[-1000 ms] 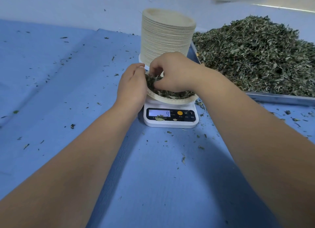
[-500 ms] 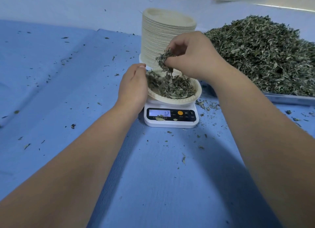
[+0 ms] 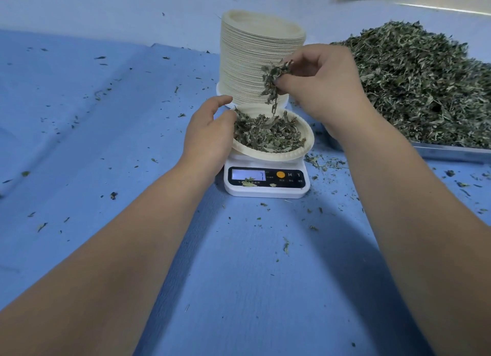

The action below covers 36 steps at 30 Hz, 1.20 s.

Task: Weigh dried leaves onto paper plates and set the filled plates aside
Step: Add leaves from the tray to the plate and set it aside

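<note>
A paper plate (image 3: 300,153) with a layer of dried leaves (image 3: 268,135) sits on a small white digital scale (image 3: 265,181); the lit display shows a single digit. My left hand (image 3: 210,132) lies against the plate's left rim, fingers loosely bent, thumb at the edge. My right hand (image 3: 318,84) hovers above the plate and pinches a clump of dried leaves (image 3: 273,81) that dangles down toward it. A big heap of dried leaves (image 3: 414,84) fills a metal tray (image 3: 449,153) on the right.
A tall stack of empty paper plates (image 3: 255,55) stands right behind the scale. Blue cloth (image 3: 106,129) covers the table, dotted with leaf crumbs, thickest beside the scale's right side (image 3: 324,163). A pale wall runs along the back.
My right hand rose from inside the plate with a pinch of leaves, lifting higher and slightly right. The scale reading fell. My left hand stayed at the plate's left rim.
</note>
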{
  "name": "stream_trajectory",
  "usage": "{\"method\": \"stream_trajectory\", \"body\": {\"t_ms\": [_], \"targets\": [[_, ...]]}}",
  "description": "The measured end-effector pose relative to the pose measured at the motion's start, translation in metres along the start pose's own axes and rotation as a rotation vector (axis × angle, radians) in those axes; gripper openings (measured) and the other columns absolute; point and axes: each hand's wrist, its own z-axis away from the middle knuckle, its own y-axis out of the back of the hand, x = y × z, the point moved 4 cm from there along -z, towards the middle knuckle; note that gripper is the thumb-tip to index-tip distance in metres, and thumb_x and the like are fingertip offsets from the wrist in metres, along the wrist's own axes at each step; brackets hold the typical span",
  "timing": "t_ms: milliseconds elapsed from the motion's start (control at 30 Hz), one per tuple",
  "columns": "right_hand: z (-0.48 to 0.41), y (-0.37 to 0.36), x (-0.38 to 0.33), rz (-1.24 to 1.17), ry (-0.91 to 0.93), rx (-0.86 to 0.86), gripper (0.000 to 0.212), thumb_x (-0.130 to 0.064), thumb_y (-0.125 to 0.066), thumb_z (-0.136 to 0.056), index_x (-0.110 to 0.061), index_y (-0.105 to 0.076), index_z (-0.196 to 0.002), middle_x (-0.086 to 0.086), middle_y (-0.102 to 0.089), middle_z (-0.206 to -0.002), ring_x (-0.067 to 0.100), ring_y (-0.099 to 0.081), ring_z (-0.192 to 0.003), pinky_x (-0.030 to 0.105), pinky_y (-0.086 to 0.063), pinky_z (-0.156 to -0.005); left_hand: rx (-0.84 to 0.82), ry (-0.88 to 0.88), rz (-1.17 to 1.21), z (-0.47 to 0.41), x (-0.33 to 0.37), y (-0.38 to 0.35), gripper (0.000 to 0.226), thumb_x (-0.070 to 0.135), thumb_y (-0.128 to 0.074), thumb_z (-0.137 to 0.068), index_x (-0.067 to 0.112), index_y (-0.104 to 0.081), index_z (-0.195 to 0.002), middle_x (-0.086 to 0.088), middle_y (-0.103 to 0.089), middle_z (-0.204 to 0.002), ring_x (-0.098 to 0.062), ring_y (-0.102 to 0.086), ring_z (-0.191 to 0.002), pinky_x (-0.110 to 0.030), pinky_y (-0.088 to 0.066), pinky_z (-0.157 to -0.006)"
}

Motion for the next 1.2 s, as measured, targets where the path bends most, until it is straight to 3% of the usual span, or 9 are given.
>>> {"method": "stream_trajectory", "body": {"t_ms": [100,267,333,600,733,867,1000,1100,1200], "targets": [[0.007,0.003,0.005,-0.034,-0.003,0.029,0.015,-0.009,-0.08,-0.079,-0.017,-0.074,-0.089,0.015,-0.074,-0.09,0.019,-0.064,-0.074,0.047,-0.057,-0.079,-0.005,-0.007,0.002,0.001,0.001,-0.001,0.035,0.025,-0.055,-0.098,0.04,-0.066,-0.128,0.02,-0.058,-0.131,0.03,-0.05,-0.084,-0.003,-0.036,-0.069],[0.021,0.008,0.017,-0.074,-0.02,0.055,0.021,-0.003,-0.079,-0.079,-0.02,-0.073,-0.09,0.012,-0.075,-0.092,0.023,-0.07,-0.076,0.046,-0.06,-0.081,0.026,0.024,0.002,0.001,0.001,0.0,0.038,0.026,-0.051,-0.1,0.034,-0.064,-0.134,0.016,-0.056,-0.138,0.007,-0.052,-0.111,-0.009,-0.033,-0.079],[0.023,0.01,0.021,-0.089,-0.03,0.067,0.021,-0.002,-0.08,-0.079,-0.019,-0.073,-0.09,0.014,-0.075,-0.092,0.024,-0.069,-0.077,0.045,-0.06,-0.081,0.024,0.026,-0.01,0.002,0.001,0.0,0.038,0.026,-0.049,-0.101,0.033,-0.064,-0.135,0.019,-0.057,-0.13,0.016,-0.05,-0.102,-0.009,-0.033,-0.077],[0.019,0.023,0.033,-0.073,0.037,0.168,0.019,-0.01,-0.08,-0.079,-0.027,-0.074,-0.085,-0.004,-0.076,-0.084,0.011,-0.069,-0.074,0.026,-0.059,-0.074,0.013,0.045,-0.031,0.005,0.003,0.001,0.04,0.026,-0.047,-0.101,0.031,-0.061,-0.139,0.016,-0.057,-0.133,-0.001,-0.052,-0.118,-0.026,-0.039,-0.099],[0.017,0.059,0.054,0.314,0.046,0.368,0.01,-0.025,-0.071,-0.086,-0.027,-0.074,-0.095,-0.016,-0.071,-0.085,0.001,-0.065,-0.077,0.022,-0.056,-0.078,0.003,0.044,-0.034,0.006,0.003,0.001,0.041,0.026,-0.046,-0.101,0.03,-0.06,-0.14,0.015,-0.058,-0.135,-0.006,-0.053,-0.126,-0.034,-0.041,-0.112],[0.024,0.071,0.083,0.632,-0.137,0.193,0.03,-0.02,-0.059,-0.092,-0.021,-0.071,-0.119,0.005,-0.074,-0.099,0.026,-0.066,-0.08,0.037,-0.057,-0.08,0.005,0.053,-0.021,0.005,0.001,0.0,0.036,0.027,-0.046,-0.102,0.032,-0.061,-0.134,0.025,-0.057,-0.118,0.002,-0.054,-0.115,-0.03,-0.041,-0.104],[0.042,0.05,0.063,0.684,0.034,0.213,0.033,-0.027,-0.049,-0.094,-0.019,-0.075,-0.112,-0.001,-0.059,-0.068,0.036,-0.061,-0.086,0.042,-0.053,-0.077,0.01,0.067,0.007,0.003,-0.002,-0.002,0.046,0.027,-0.046,-0.102,0.031,-0.052,-0.147,0.027,-0.055,-0.128,0.006,-0.05,-0.113,-0.026,-0.035,-0.101],[0.051,0.024,0.056,0.795,0.089,0.091,0.034,-0.034,-0.042,-0.1,-0.021,-0.072,-0.11,-0.002,-0.057,-0.072,0.031,-0.058,-0.092,0.043,-0.039,-0.093,0.0,0.125,0.024,0.0,-0.005,-0.003,0.053,0.028,-0.045,-0.103,0.029,-0.042,-0.156,0.016,-0.04,-0.159,0.003,-0.036,-0.129,-0.025,-0.026,-0.103],[0.051,0.017,0.058,0.825,0.002,0.045,0.038,-0.041,-0.034,-0.105,-0.023,-0.068,-0.107,-0.004,-0.062,-0.076,0.025,-0.059,-0.089,0.051,-0.014,-0.12,-0.024,0.169,0.039,0.002,-0.008,-0.003,0.053,0.028,-0.046,-0.103,0.026,-0.042,-0.156,0.013,-0.039,-0.161,-0.005,-0.036,-0.143,-0.026,-0.028,-0.112]]}}
